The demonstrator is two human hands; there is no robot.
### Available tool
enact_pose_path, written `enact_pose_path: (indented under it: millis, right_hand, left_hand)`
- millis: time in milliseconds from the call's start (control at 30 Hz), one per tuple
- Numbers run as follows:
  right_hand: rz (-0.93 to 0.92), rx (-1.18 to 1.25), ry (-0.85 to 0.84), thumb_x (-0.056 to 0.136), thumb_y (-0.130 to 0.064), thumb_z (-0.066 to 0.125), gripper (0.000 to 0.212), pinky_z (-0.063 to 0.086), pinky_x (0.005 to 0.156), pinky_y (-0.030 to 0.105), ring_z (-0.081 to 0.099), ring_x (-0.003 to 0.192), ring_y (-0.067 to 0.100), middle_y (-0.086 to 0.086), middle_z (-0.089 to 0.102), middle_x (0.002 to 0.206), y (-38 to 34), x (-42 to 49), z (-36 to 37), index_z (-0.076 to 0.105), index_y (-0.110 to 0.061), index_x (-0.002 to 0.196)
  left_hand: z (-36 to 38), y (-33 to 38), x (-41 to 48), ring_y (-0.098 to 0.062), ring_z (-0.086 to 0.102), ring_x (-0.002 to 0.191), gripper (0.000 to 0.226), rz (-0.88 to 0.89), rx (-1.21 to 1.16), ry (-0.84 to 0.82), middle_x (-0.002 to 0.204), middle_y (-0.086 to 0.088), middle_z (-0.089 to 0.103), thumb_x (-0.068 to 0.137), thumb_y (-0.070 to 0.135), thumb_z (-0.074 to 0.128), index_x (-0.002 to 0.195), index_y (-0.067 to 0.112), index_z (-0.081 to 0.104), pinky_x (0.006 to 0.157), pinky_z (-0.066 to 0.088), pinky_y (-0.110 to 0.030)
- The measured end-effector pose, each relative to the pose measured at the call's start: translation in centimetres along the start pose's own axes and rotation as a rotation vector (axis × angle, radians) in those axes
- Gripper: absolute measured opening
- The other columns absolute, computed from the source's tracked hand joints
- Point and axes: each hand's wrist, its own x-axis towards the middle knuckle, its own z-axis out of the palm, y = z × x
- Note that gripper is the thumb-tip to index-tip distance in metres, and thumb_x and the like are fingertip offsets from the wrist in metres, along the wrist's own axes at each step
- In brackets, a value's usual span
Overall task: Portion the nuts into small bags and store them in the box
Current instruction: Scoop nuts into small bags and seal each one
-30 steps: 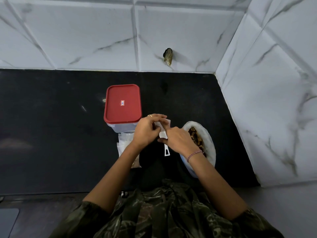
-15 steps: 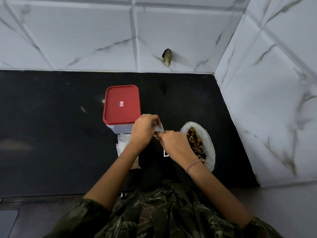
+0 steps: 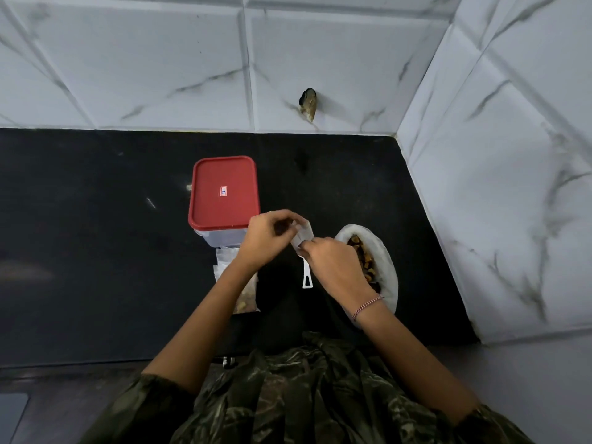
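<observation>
Shifted rightward, toward nuts [image 3: 363, 261].
Pinching small bag [image 3: 303, 236] with left hand [image 3: 267, 240], right hand [image 3: 333, 262]; opening, then scooping.

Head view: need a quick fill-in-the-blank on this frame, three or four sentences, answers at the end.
1. The clear plastic box has a ____ lid.
2. Both hands, left hand and right hand, pinch one small clear ____.
3. The open white sack of brown nuts lies to the ____ of the box.
4. The white scoop handle rests on the ____ countertop.

Answers: red; bag; right; black
</observation>
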Motion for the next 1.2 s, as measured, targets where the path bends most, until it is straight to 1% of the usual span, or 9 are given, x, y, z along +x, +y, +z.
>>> enact_pose_path:
  millis: [133,233,333,433,567,667,900,1067,1200]
  right_hand:
    - [0.081,0.093,0.123,0.094,-0.032,0.053,0.023,0.046,0.047,0.025,0.061,0.067,0.014,-0.001,0.067,0.077,0.1,-0.3,0.5,0.071,-0.018,0.094]
    - [0.111,0.143,0.208,0.091,-0.031,0.059,0.017,0.036,0.044,0.020,0.060,0.061,0.012,-0.003,0.066,0.072,-0.4,-0.6,-0.1,0.072,-0.021,0.092]
    - [0.054,0.180,0.140,0.096,-0.037,0.047,0.026,0.046,0.053,0.023,0.062,0.068,0.011,-0.004,0.067,0.081,-1.3,-0.8,-0.9,0.068,-0.024,0.102]
    - [0.000,0.215,0.065,0.099,-0.044,0.036,0.032,0.048,0.060,0.025,0.062,0.071,0.013,-0.001,0.065,0.082,-2.0,-0.9,-1.6,0.061,-0.025,0.107]
    - [-0.067,0.194,-0.027,0.096,-0.051,0.034,0.041,0.050,0.063,0.031,0.062,0.075,0.018,0.004,0.064,0.087,-2.2,-0.7,-2.4,0.044,-0.025,0.128]
    - [-0.067,0.178,-0.032,0.097,-0.048,0.035,0.040,0.040,0.059,0.027,0.064,0.080,0.019,0.002,0.066,0.092,-1.6,-0.6,-2.7,0.046,-0.026,0.129]
    - [-0.163,0.242,-0.035,0.100,-0.032,0.039,0.029,0.037,0.077,0.021,0.056,0.100,0.013,0.000,0.062,0.110,-1.7,-0.7,-3.5,0.061,-0.017,0.113]
    - [-0.126,0.321,-0.032,0.093,-0.036,0.051,0.026,0.037,0.076,0.018,0.049,0.098,0.009,-0.002,0.059,0.109,-1.8,-1.0,-2.9,0.063,-0.016,0.105]
    - [-0.079,0.337,-0.019,0.095,-0.032,0.049,0.022,0.038,0.076,0.017,0.048,0.098,0.008,-0.003,0.056,0.110,-1.7,-1.1,-2.3,0.061,-0.017,0.107]
  left_hand:
    - [0.0,-0.9,-2.1,-0.013,0.061,0.107,0.044,-0.049,-0.379,0.135,0.122,-0.003,0.060,0.078,0.003,0.058,0.119,0.017,0.049,0.088,0.054,-0.032]
    - [1.2,-2.3,-3.7,-0.009,0.044,0.131,0.075,-0.046,-0.235,0.038,0.141,0.004,0.045,0.070,0.024,0.065,0.138,0.023,0.034,0.103,0.042,-0.032]
    - [2.8,-3.0,-4.2,-0.012,0.033,0.138,0.095,-0.005,-0.109,0.010,0.149,0.007,0.034,0.070,0.032,0.072,0.149,0.019,0.022,0.111,0.032,-0.034]
    - [3.2,-2.7,-3.8,-0.016,0.040,0.133,0.083,-0.005,-0.124,0.051,0.144,-0.001,0.041,0.071,0.032,0.068,0.143,0.015,0.031,0.110,0.035,-0.036]
    - [2.5,-1.8,-3.6,-0.004,0.055,0.110,0.054,-0.023,-0.246,0.138,0.118,0.009,0.055,0.071,0.031,0.070,0.119,0.026,0.044,0.092,0.046,-0.018]
    - [2.5,-1.8,-3.7,-0.007,0.059,0.101,0.045,-0.017,-0.280,0.170,0.107,0.009,0.058,0.070,0.016,0.071,0.108,0.024,0.047,0.086,0.050,-0.025]
    - [3.2,-1.6,-3.7,-0.009,0.058,0.106,0.054,0.007,-0.345,0.102,0.111,0.001,0.058,0.070,0.022,0.066,0.120,0.018,0.045,0.090,0.048,-0.023]
    - [3.0,-1.9,-3.7,-0.012,0.060,0.109,0.062,-0.020,-0.344,0.059,0.115,-0.003,0.058,0.072,0.027,0.068,0.128,0.017,0.042,0.091,0.051,-0.028]
    - [3.4,-2.4,-3.6,-0.010,0.060,0.103,0.061,-0.003,-0.293,0.048,0.114,0.003,0.056,0.072,0.011,0.069,0.127,0.013,0.042,0.086,0.051,-0.026]
